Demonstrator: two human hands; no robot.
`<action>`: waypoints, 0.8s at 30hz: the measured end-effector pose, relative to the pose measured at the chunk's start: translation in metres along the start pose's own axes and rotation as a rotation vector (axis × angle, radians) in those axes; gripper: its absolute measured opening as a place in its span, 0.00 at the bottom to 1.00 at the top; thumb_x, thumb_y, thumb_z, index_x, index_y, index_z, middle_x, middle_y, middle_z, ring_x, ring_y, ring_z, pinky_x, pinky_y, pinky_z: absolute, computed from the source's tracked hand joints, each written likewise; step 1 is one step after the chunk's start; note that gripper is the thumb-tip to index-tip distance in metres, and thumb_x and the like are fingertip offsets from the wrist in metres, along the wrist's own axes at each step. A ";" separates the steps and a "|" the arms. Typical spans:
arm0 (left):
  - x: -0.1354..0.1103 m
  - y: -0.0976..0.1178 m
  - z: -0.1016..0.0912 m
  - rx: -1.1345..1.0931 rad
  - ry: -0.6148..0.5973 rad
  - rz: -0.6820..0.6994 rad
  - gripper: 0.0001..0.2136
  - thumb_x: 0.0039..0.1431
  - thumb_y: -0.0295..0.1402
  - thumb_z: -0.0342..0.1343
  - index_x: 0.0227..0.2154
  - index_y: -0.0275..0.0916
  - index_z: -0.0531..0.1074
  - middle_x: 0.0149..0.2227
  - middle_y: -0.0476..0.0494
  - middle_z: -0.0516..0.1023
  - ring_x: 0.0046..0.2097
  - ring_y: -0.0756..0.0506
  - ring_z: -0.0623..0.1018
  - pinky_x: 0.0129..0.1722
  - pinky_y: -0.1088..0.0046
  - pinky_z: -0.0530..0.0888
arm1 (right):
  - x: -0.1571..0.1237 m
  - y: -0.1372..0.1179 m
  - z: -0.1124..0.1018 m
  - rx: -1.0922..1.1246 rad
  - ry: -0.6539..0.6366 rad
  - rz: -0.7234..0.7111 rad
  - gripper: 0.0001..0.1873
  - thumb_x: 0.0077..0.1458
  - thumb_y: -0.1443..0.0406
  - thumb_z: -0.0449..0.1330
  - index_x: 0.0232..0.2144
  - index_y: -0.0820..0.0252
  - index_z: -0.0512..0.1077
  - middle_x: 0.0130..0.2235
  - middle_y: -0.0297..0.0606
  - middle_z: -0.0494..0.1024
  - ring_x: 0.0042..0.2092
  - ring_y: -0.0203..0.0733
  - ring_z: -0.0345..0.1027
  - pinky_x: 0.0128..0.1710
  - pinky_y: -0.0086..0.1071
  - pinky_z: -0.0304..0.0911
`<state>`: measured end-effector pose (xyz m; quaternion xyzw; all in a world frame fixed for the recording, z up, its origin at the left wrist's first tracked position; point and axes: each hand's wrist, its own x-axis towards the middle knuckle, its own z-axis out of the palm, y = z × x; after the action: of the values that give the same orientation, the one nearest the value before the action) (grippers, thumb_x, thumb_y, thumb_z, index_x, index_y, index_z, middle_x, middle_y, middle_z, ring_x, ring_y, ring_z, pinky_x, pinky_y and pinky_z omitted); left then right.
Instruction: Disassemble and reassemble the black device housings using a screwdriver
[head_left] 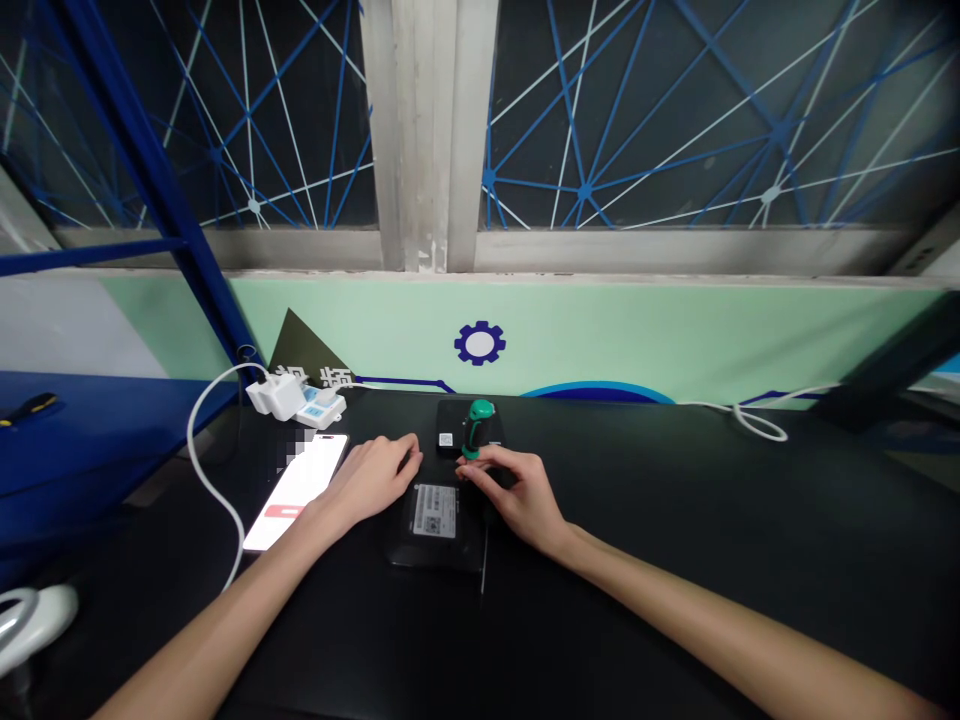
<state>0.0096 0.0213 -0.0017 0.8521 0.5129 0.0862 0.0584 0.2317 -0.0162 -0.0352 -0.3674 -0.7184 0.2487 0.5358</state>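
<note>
Currently the black tabletop [675,520] carries a flat black box [435,535], label up, near its middle. Its cover is on, so the contents cannot be seen; opening, in my judgement, has barely begun. A lit phone [300,490] lies just beside it. The left hand [371,480] rests loosely open on the box's corner. The right hand [521,495] grips an upright green-handled screwdriver [477,425] at the box's far edge.

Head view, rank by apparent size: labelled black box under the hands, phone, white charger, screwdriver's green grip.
1. labelled black box and phone: about equal; the left hand hides part of the phone, so unranked.
2. white charger.
3. screwdriver, green grip only: slightly smaller, close call.
</note>
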 end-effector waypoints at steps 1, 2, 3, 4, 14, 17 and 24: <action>0.000 0.000 0.000 0.000 0.000 0.000 0.12 0.71 0.39 0.42 0.36 0.44 0.69 0.27 0.47 0.76 0.31 0.41 0.79 0.27 0.71 0.59 | 0.000 0.000 0.000 -0.001 -0.001 -0.003 0.08 0.61 0.60 0.65 0.32 0.57 0.78 0.33 0.38 0.84 0.33 0.43 0.79 0.36 0.32 0.73; 0.000 -0.001 0.001 0.001 0.001 -0.002 0.12 0.71 0.39 0.42 0.36 0.45 0.69 0.27 0.48 0.76 0.31 0.41 0.79 0.27 0.71 0.59 | 0.000 0.000 0.000 -0.002 -0.002 -0.005 0.08 0.61 0.60 0.65 0.32 0.57 0.78 0.33 0.38 0.84 0.33 0.43 0.78 0.36 0.32 0.73; 0.000 -0.001 0.001 0.001 0.002 -0.004 0.12 0.70 0.39 0.43 0.36 0.45 0.68 0.27 0.48 0.76 0.31 0.41 0.79 0.27 0.72 0.59 | 0.000 0.000 0.000 -0.004 -0.002 -0.007 0.08 0.61 0.60 0.65 0.32 0.57 0.78 0.34 0.38 0.84 0.33 0.43 0.78 0.36 0.32 0.73; 0.000 -0.001 0.002 0.001 0.003 -0.006 0.12 0.70 0.39 0.43 0.35 0.45 0.68 0.27 0.48 0.76 0.31 0.41 0.79 0.27 0.72 0.59 | 0.000 0.000 0.000 -0.009 0.004 -0.009 0.07 0.61 0.60 0.65 0.33 0.57 0.78 0.34 0.38 0.84 0.33 0.43 0.78 0.37 0.32 0.72; 0.001 -0.002 0.000 -0.020 0.016 -0.009 0.12 0.70 0.40 0.43 0.35 0.45 0.69 0.27 0.48 0.76 0.31 0.41 0.78 0.28 0.71 0.59 | -0.003 0.000 -0.001 0.003 0.097 0.022 0.08 0.62 0.60 0.63 0.32 0.56 0.76 0.34 0.38 0.84 0.36 0.45 0.79 0.39 0.34 0.71; 0.000 -0.001 -0.001 -0.036 0.029 -0.006 0.12 0.70 0.39 0.43 0.34 0.45 0.69 0.26 0.49 0.75 0.30 0.42 0.77 0.28 0.71 0.59 | -0.002 0.003 -0.001 0.044 0.107 0.046 0.08 0.62 0.60 0.63 0.32 0.56 0.75 0.35 0.38 0.84 0.37 0.45 0.79 0.40 0.35 0.71; -0.001 0.000 -0.002 -0.096 0.091 0.059 0.09 0.67 0.40 0.49 0.32 0.43 0.69 0.33 0.51 0.75 0.31 0.47 0.74 0.29 0.72 0.61 | 0.001 0.010 -0.001 0.168 0.141 0.142 0.09 0.61 0.58 0.64 0.34 0.58 0.75 0.34 0.39 0.83 0.38 0.45 0.78 0.43 0.36 0.70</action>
<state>0.0088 0.0208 -0.0003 0.8582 0.4851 0.1510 0.0733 0.2349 -0.0092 -0.0423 -0.3876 -0.6277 0.3189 0.5950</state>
